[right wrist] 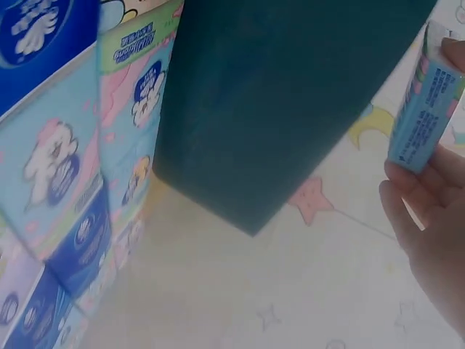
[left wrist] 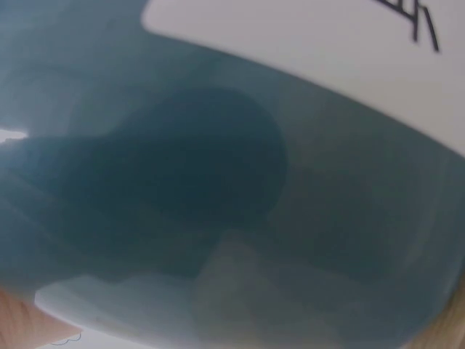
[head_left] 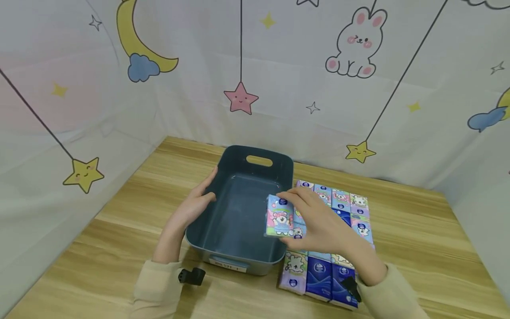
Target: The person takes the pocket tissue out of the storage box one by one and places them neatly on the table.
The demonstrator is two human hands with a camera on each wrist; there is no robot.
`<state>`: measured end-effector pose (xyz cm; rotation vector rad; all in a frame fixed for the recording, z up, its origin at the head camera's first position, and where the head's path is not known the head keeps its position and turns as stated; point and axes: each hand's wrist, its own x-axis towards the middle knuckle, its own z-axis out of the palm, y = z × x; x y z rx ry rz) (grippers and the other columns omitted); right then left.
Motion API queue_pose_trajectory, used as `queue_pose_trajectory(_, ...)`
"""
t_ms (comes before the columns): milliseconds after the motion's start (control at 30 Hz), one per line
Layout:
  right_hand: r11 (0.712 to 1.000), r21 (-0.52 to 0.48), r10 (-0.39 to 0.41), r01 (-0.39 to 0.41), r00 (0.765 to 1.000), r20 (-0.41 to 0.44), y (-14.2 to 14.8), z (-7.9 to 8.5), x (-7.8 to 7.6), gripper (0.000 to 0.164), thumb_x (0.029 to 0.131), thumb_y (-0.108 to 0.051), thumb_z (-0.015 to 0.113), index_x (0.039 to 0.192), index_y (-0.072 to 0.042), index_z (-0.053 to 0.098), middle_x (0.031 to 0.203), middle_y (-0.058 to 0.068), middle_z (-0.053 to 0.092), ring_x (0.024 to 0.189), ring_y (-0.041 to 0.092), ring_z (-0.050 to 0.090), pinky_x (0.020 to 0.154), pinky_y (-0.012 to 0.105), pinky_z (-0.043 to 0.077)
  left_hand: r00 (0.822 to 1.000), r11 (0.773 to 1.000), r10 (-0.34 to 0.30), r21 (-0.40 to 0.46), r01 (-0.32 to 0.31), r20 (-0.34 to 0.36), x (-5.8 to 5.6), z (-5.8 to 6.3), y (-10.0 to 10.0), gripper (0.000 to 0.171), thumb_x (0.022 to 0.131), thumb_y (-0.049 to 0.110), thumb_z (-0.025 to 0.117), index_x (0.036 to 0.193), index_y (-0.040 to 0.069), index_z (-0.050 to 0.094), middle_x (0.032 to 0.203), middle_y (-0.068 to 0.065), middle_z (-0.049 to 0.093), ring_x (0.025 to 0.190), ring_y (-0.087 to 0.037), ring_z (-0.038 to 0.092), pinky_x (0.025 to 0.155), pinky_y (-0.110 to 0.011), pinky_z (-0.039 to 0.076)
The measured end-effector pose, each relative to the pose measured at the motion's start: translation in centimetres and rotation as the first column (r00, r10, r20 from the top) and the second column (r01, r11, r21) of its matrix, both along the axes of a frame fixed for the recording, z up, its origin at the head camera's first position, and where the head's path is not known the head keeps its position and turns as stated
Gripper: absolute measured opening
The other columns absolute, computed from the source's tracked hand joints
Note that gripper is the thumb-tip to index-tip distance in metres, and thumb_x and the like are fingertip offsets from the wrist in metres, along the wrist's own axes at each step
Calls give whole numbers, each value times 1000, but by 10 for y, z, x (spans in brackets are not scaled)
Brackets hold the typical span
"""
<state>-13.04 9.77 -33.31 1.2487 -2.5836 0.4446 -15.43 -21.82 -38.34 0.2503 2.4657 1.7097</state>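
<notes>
In the head view my right hand (head_left: 320,223) pinches a small pocket tissue pack (head_left: 280,218) with a cartoon bear on it, between thumb and fingers. The pack is upright above the right side of a dark blue-green plastic bin (head_left: 239,208). From the right wrist view, the printed narrow side of the tissue pack (right wrist: 425,116) shows between the fingertips. My left hand (head_left: 191,206) holds the bin's left rim, its thumb over the edge. The left wrist view is filled mostly by the bin's outer wall (left wrist: 349,196).
To the bin's right, several tissue packs (head_left: 318,272) lie in close rows, some pastel with cartoons, some deep blue. A white label (head_left: 227,265) is on the bin's front. Behind the wooden table (head_left: 123,221) hangs a printed curtain (head_left: 287,88).
</notes>
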Motion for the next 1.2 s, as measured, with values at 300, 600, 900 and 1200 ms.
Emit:
queue_pose_trajectory(300, 990, -28, -136, 135, 990, -36, 45, -6, 25, 99, 62, -40, 83, 146, -14, 38, 130, 3, 50, 115, 17, 49, 92, 42, 50, 1000, 1000, -4, 1, 4, 6, -1, 0, 0, 72, 95, 7, 35, 155, 29, 3, 164, -1, -3, 151, -32, -6, 116, -64, 10)
queue_pose_trajectory(600, 969, 11, -245, 246, 969, -36, 85, -23, 51, 97, 55, -33, 87, 140, -12, 45, 125, 2, 51, 111, 14, 49, 85, 42, 53, 1000, 1000, -12, 6, 12, 10, -2, -1, 0, 71, 95, 8, 34, 155, 29, 3, 164, 0, -4, 151, -31, -5, 117, -61, 13)
queue_pose_trajectory(900, 924, 57, -381, 378, 898, 220, 116, -40, 75, 90, 61, -35, 86, 138, -17, 44, 133, 2, 46, 118, 21, 47, 89, 53, 52, 1000, 1000, -5, 3, 5, 2, -2, -1, -1, 72, 94, 7, 36, 155, 26, 3, 164, -1, -3, 151, -31, -6, 117, -62, 10)
queue_pose_trajectory(1200, 894, 94, -446, 439, 843, 300, 152, -69, 87, 90, 60, -34, 87, 136, -12, 43, 131, 10, 49, 118, 35, 49, 85, 64, 49, 1000, 1000, 7, -3, -7, 15, -1, -1, -2, 72, 94, 9, 37, 155, 30, 5, 164, 0, -2, 151, -31, -5, 117, -62, 10)
